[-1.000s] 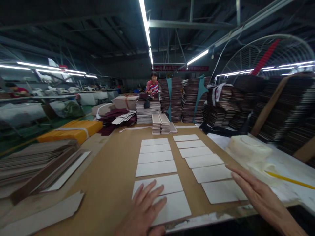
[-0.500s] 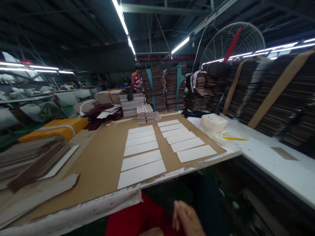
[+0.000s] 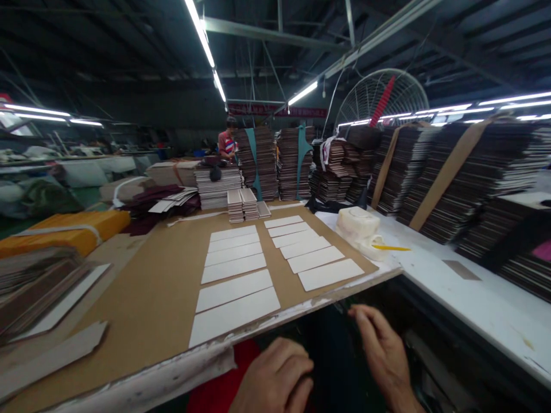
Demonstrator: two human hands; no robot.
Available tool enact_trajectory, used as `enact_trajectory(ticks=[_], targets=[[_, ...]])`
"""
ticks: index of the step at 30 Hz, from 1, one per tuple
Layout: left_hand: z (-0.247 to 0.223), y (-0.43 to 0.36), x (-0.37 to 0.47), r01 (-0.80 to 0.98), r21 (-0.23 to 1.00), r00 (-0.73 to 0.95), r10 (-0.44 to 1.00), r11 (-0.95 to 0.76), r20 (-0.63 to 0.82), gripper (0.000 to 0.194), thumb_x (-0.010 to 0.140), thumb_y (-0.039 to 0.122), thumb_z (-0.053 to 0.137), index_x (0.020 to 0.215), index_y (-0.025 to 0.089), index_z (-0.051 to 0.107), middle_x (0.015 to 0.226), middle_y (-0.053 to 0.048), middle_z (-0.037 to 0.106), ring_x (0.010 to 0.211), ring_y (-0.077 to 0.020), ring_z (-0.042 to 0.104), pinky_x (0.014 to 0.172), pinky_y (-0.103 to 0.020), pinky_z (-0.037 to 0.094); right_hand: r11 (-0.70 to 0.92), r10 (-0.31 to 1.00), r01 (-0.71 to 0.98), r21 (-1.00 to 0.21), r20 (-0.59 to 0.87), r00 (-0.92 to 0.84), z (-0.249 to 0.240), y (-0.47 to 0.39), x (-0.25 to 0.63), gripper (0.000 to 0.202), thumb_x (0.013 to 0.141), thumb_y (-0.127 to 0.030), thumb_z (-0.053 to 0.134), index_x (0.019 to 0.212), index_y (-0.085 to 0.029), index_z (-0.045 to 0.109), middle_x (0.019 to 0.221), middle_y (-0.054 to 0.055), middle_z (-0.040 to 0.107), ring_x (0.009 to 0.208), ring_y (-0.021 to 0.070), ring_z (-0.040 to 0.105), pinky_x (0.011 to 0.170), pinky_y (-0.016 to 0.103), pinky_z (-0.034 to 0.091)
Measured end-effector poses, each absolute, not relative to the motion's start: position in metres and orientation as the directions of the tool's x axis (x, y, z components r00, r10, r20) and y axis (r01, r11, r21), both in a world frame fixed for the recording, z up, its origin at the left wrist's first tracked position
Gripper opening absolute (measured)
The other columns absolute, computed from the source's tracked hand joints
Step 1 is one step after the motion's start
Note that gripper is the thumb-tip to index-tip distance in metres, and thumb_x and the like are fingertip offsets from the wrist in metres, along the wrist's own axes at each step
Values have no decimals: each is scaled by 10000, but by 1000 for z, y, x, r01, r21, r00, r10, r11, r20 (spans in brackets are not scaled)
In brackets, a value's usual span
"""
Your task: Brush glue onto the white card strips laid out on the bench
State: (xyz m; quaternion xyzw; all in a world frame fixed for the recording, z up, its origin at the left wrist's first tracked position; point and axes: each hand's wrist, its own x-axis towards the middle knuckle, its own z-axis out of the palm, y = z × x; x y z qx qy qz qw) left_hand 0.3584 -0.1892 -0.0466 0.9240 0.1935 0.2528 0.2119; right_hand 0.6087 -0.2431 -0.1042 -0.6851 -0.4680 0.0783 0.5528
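Observation:
My left hand (image 3: 275, 376) is low in the view, just off the table's front edge, with its fingers curled together; what they hold, if anything, is hidden. My right hand (image 3: 383, 350) hangs beyond the edge to the right, thumb and fingers pinched, and whatever is between the tips is too small to name. Two columns of white rectangular pieces lie flat on the brown board (image 3: 142, 281). The front piece of the left column (image 3: 235, 316) is nearest my left hand. The front piece of the right column (image 3: 330, 275) lies above my right hand.
Small stacks of pale pieces (image 3: 241, 205) stand at the board's back. A whitish lump (image 3: 358, 223) and a yellow tool (image 3: 391, 248) sit at the right. Tall dark stacks (image 3: 460, 178) line the right side. A yellow bundle (image 3: 64, 229) lies left. A person (image 3: 227, 143) is behind.
Both hands have risen further into view; my right hand has moved right, apart from my left. The view has turned slightly to the right. The white pieces keep their arrangement.

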Motion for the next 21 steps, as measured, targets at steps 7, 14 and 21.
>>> enact_trajectory(ticks=[7,14,21], targets=[[-32,-142,432,542,310,734,620,-781,278,532,934,385,598,1417,193,486,1519,-150,488,1395,-366,432,1145,-605,387,25,702,850,-527,614,360,-82,-185,697,435,955,-497,455,1083,-170,711,1195,138,691,1273,340,503,1166,513,285],[-44,-132,442,554,317,761,622,-770,181,522,914,434,634,1383,225,541,1478,-109,538,1357,-359,465,1177,-600,338,-32,764,909,-416,576,291,-107,-174,705,439,978,-460,431,1152,-177,719,1285,129,663,1313,343,501,1151,561,258],[-52,-133,440,541,333,775,611,-773,159,552,915,456,610,1404,211,532,1453,-138,543,1315,-397,465,1091,-624,434,-13,773,892,-452,561,296,-104,-172,702,366,960,-416,468,1144,-218,715,1294,107,657,1276,313,536,1150,562,226]])
